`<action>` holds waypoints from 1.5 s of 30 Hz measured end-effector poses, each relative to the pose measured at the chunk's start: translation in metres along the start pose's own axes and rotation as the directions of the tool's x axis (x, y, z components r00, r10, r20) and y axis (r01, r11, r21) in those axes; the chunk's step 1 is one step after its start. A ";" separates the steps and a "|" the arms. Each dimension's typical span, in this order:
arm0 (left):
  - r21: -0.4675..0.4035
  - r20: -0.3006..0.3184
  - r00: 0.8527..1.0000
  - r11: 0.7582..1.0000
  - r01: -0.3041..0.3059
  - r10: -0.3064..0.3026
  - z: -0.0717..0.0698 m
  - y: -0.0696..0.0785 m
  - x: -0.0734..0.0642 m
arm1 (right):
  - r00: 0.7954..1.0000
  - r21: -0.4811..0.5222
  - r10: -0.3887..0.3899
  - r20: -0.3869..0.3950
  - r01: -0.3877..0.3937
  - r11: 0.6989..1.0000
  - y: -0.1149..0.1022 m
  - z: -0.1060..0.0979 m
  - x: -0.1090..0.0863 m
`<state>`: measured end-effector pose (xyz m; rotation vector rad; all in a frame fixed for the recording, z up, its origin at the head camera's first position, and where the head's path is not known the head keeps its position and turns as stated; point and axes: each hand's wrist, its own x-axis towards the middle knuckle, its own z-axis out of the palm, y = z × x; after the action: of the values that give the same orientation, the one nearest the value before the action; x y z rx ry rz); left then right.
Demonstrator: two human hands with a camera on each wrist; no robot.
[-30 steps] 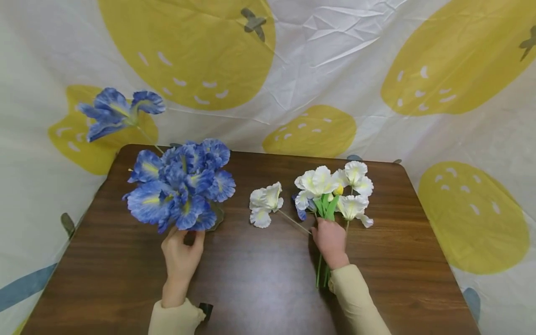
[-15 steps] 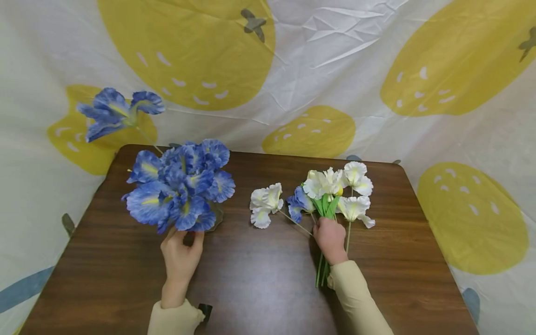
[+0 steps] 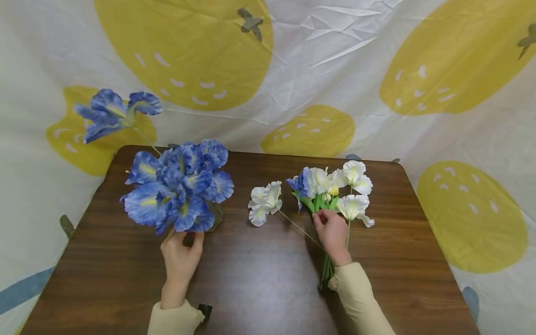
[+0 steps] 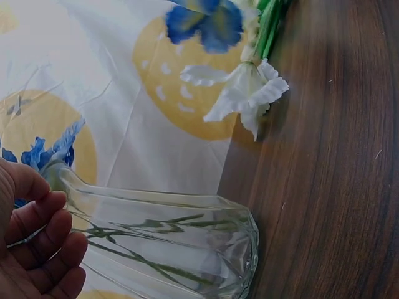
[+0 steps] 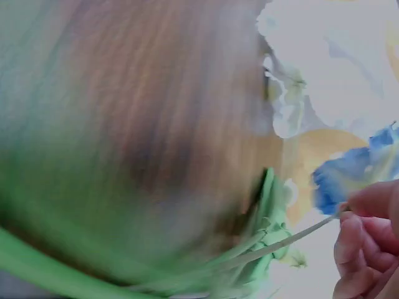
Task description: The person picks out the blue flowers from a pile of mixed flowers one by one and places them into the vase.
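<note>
My left hand point(image 3: 181, 258) pinches the neck of a clear glass vase point(image 4: 181, 230), just beneath a cluster of blue irises point(image 3: 184, 184). In the left wrist view, green stems cross inside the glass. My right hand point(image 3: 332, 235) pinches the thin stem of a single blue iris point(image 3: 300, 181) between thumb and fingertips; the right wrist view shows the same iris point(image 5: 349, 177) beyond the fingers. Beside it lie white irises point(image 3: 353, 207), a bunch of green stems and leaves point(image 3: 327, 270) and a yellow bud point(image 3: 333, 190).
Another white iris point(image 3: 265, 200) lies left of the right hand, its stem running toward that hand. One tall blue iris point(image 3: 110, 111) leans out at the vase's back left. The brown wooden table point(image 3: 259, 288) ends at a lemon-print cloth point(image 3: 293, 70).
My right hand has shifted its hold to a blue iris stem and lifted slightly. That iris has risen from beside the white flowers to in front of them. My left hand stays put.
</note>
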<state>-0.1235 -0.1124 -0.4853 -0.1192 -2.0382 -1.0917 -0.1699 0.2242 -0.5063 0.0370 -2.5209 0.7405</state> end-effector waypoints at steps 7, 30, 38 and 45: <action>-0.004 -0.004 1.000 1.000 -0.005 0.005 0.000 0.000 0.000 | 0.975 0.105 -0.073 -0.209 0.096 0.990 -0.005 -0.008 0.007; -0.090 0.107 0.994 0.996 0.020 -0.011 0.010 0.010 -0.010 | 0.950 0.347 -0.116 -0.291 0.218 0.912 -0.069 -0.050 0.008; -0.201 0.211 0.978 0.979 0.039 0.004 0.023 0.031 -0.012 | 0.958 0.449 -0.166 -0.232 0.257 0.856 -0.098 -0.045 -0.003; -0.319 0.292 0.956 0.946 0.057 0.041 0.034 0.052 -0.013 | 0.959 0.510 -0.209 -0.189 0.278 0.814 -0.112 -0.037 -0.014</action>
<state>-0.1136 -0.0521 -0.4702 -0.4682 -2.0974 -1.4836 -0.1224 0.1465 -0.4305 0.4850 -2.0626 1.2661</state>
